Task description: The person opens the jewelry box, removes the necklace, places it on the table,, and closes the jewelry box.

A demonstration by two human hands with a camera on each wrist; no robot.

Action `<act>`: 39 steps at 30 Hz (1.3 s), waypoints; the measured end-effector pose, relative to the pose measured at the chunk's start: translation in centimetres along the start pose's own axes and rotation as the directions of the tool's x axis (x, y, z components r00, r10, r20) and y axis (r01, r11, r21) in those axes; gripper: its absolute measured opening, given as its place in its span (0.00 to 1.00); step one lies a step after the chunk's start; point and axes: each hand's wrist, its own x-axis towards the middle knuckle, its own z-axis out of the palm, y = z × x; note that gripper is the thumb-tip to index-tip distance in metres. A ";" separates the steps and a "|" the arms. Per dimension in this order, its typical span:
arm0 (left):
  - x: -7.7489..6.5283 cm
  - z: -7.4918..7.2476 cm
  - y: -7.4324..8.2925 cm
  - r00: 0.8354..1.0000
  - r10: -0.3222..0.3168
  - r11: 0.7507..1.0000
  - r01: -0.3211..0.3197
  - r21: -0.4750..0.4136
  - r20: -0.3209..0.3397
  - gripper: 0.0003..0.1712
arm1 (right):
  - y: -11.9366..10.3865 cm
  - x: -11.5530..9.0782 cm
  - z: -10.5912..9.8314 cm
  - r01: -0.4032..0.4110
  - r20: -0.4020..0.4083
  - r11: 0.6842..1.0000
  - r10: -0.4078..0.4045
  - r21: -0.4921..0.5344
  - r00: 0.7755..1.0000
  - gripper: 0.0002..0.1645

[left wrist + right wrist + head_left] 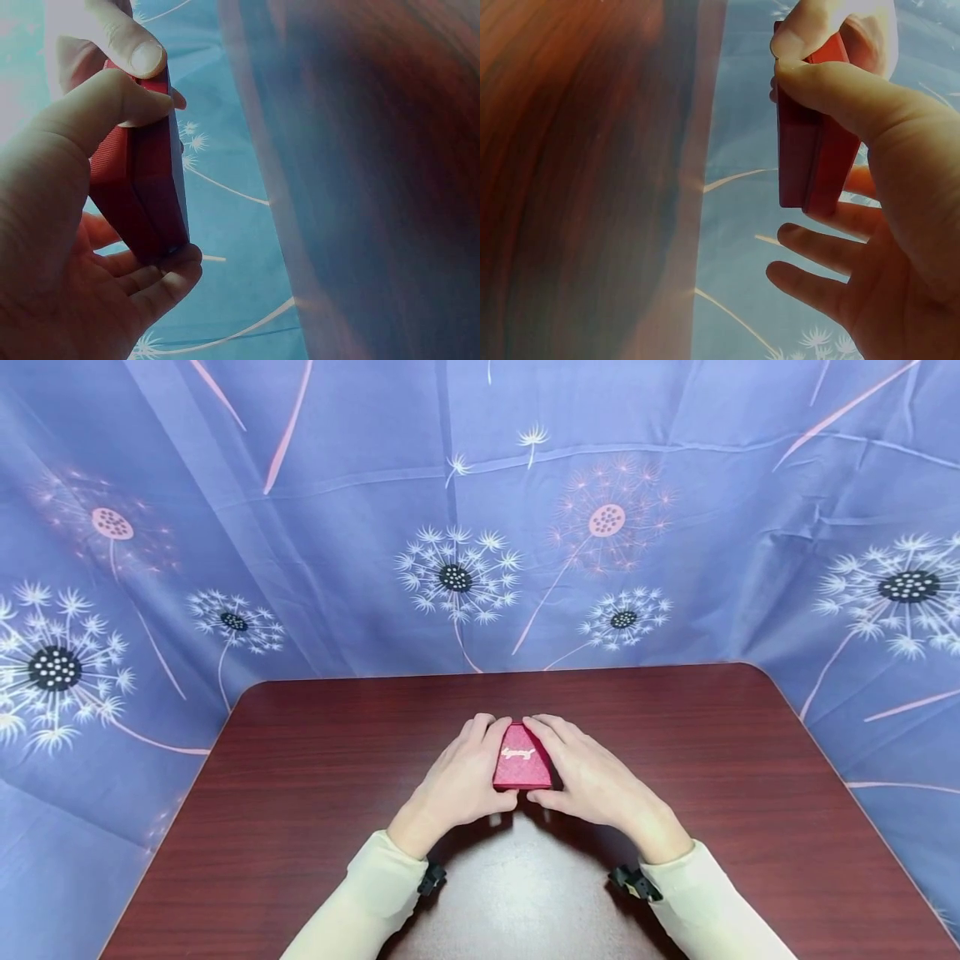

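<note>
A small red box (521, 770) with pale script lettering on its top is held between both hands over the middle of the table. My left hand (459, 778) grips its left side, thumb on the near face and fingers around the far side. On the opposite side my right hand (598, 778) holds it in much the same way. In the left wrist view a seam runs along the edge of the red box (154, 180), and both thumbs press the near side. Two fingers of the right hand (915, 217) are spread away from the box in the right wrist view.
A dark reddish wood-grain table (300, 827) with rounded far corners lies under the hands. Behind and beside it hangs a blue cloth (337, 552) printed with dandelions. Black straps (636, 883) sit at the cuffs of the light sleeves.
</note>
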 end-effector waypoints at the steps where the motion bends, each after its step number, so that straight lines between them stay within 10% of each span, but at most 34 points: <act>1: 0.0 0.1 0.0 1.000 0.001 1.000 -0.001 0.001 -0.002 0.57 | 0.1 0.0 0.0 0.001 -0.001 1.000 -0.001 0.003 1.000 0.60; 17: -0.5 0.5 -0.6 1.000 0.000 0.991 0.003 -0.132 0.025 0.60 | 0.6 -0.5 -0.6 -0.036 0.049 0.998 0.034 0.047 0.998 0.59; 28: -0.8 0.2 -1.3 0.999 0.020 0.920 -0.007 -0.393 0.029 0.60 | 0.8 -0.7 -1.5 -0.076 0.071 0.994 0.071 0.076 0.995 0.59; 39: -0.8 0.4 -1.8 1.000 0.002 0.891 -0.005 -0.453 -0.006 0.60 | 1.0 -0.8 -2.0 -0.073 0.071 0.990 0.065 0.121 0.995 0.59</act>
